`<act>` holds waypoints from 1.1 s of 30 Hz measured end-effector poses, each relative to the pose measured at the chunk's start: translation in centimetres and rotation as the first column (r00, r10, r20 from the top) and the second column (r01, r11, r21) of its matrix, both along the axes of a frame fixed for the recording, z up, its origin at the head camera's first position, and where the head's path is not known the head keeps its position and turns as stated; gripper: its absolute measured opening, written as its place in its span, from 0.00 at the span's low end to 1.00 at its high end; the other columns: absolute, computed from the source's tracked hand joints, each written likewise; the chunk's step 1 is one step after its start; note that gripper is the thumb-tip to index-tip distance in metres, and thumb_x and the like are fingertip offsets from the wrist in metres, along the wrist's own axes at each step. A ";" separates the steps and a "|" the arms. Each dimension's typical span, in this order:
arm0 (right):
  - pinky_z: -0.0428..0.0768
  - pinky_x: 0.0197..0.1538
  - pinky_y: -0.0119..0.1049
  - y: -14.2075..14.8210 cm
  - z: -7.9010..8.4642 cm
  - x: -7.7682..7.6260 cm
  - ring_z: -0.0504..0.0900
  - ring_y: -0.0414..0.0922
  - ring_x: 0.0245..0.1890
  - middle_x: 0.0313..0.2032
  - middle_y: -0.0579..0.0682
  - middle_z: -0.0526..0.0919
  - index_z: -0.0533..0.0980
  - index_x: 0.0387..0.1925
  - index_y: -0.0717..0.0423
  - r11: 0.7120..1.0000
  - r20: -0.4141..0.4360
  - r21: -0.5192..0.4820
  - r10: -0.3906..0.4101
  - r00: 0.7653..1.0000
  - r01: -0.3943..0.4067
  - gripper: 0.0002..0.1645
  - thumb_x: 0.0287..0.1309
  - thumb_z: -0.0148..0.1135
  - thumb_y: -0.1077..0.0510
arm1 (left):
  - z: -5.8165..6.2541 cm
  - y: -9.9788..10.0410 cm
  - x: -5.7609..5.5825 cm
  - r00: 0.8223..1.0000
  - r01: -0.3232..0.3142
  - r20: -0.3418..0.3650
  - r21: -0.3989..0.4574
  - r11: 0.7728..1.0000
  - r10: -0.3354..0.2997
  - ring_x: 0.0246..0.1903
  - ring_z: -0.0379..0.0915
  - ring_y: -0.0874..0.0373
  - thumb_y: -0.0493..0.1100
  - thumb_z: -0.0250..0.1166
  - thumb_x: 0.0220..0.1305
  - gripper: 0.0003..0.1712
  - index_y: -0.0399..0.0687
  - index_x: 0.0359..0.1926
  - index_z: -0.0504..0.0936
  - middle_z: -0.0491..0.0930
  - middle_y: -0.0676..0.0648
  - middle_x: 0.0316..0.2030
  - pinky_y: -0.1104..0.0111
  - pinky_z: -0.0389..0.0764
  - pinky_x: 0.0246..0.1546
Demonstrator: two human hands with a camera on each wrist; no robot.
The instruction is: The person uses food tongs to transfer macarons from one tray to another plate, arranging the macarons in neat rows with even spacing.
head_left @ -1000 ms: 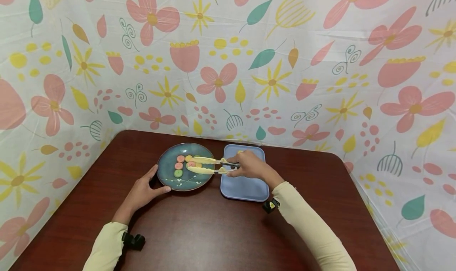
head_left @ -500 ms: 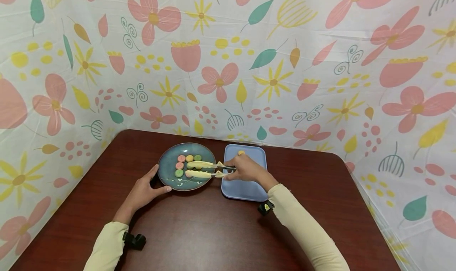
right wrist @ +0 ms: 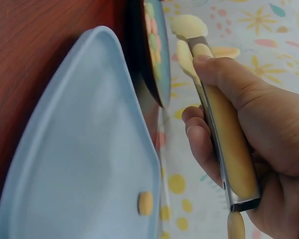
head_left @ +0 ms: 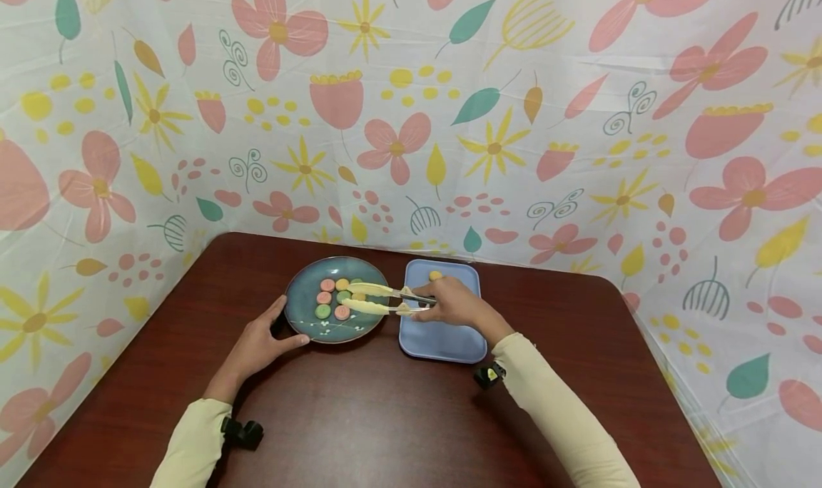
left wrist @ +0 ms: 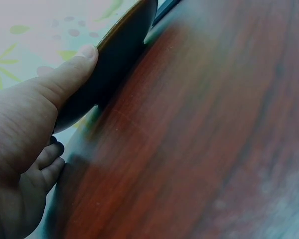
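Observation:
My right hand (head_left: 456, 302) grips metal tongs (right wrist: 222, 119) with pale yellow tips, their arms spread above the right side of a round blue-green plate (head_left: 302, 281). Several pink, yellow and green macarons lie on the plate in rough rows; a pink macaron (head_left: 342, 312) sits at the front, just below the tongs' nearer tip. Part of the right-hand column is hidden by the tongs. At the plate's left edge my left hand (head_left: 257, 342) holds the rim, thumb in front (left wrist: 79, 64) and fingers round the side. One yellow macaron (right wrist: 145, 203) rests on the light blue tray (right wrist: 84, 129).
The rectangular tray (head_left: 443, 342) stands right beside the plate, partly under my right hand. Both sit near the back of a dark brown wooden table (head_left: 359, 424). Flower-patterned cloth (head_left: 411, 117) hangs behind the table and along its sides.
The pink macaron between the tongs' tips has come down at the front of the plate and been let go. The tongs have spread and pulled back right; my left hand stays.

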State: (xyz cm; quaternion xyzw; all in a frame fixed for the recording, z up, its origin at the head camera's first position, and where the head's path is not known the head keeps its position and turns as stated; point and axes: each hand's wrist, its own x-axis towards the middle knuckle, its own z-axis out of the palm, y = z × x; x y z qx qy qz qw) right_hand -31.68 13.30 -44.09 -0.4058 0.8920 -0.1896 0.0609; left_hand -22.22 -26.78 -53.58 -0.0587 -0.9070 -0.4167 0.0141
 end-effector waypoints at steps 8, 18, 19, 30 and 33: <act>0.69 0.27 0.30 2.5 2.2 -0.1 0.62 0.33 0.15 0.39 0.54 0.90 0.81 0.60 0.60 0.998 -0.024 -0.027 -0.056 0.998 0.056 0.33 0.59 0.75 0.46 | 0.0 -0.1 0.0 1.000 0.002 0.004 0.003 1.000 -0.002 0.77 0.49 0.37 0.68 0.75 0.54 0.68 0.37 0.80 0.50 0.51 0.37 0.79 0.41 0.62 0.71; 0.67 0.24 0.32 6.5 3.9 -1.0 0.61 0.38 0.14 0.47 0.63 0.88 0.79 0.62 0.61 0.985 -0.052 0.011 -0.172 0.984 0.173 0.37 0.56 0.78 0.47 | 0.1 0.0 0.1 1.000 0.003 0.005 -0.006 1.000 -0.003 0.77 0.49 0.36 0.68 0.75 0.53 0.69 0.37 0.80 0.50 0.50 0.36 0.79 0.41 0.62 0.71; 0.68 0.25 0.33 6.9 3.9 -1.1 0.63 0.39 0.15 0.49 0.63 0.87 0.78 0.63 0.61 0.983 -0.055 0.010 -0.180 0.982 0.181 0.38 0.55 0.78 0.47 | 0.1 0.0 0.1 1.000 0.003 0.004 -0.006 1.000 -0.003 0.77 0.49 0.36 0.68 0.75 0.53 0.69 0.37 0.80 0.50 0.50 0.36 0.79 0.41 0.62 0.71; 0.70 0.29 0.36 10.4 3.6 -1.8 0.71 0.42 0.22 0.42 0.57 0.89 0.79 0.62 0.59 0.963 -0.042 0.030 -0.268 0.963 0.269 0.37 0.56 0.77 0.44 | 0.2 0.0 0.1 1.000 0.006 0.008 -0.001 1.000 -0.006 0.77 0.48 0.36 0.66 0.76 0.54 0.68 0.36 0.80 0.49 0.50 0.36 0.79 0.41 0.62 0.71; 0.70 0.31 0.37 11.1 3.3 -2.1 0.72 0.42 0.25 0.44 0.54 0.89 0.80 0.62 0.57 0.959 -0.039 0.030 -0.280 0.959 0.282 0.37 0.57 0.76 0.43 | 0.2 0.1 0.1 1.000 0.005 0.008 -0.002 1.000 -0.005 0.77 0.49 0.36 0.66 0.76 0.54 0.68 0.36 0.80 0.50 0.50 0.36 0.79 0.41 0.62 0.71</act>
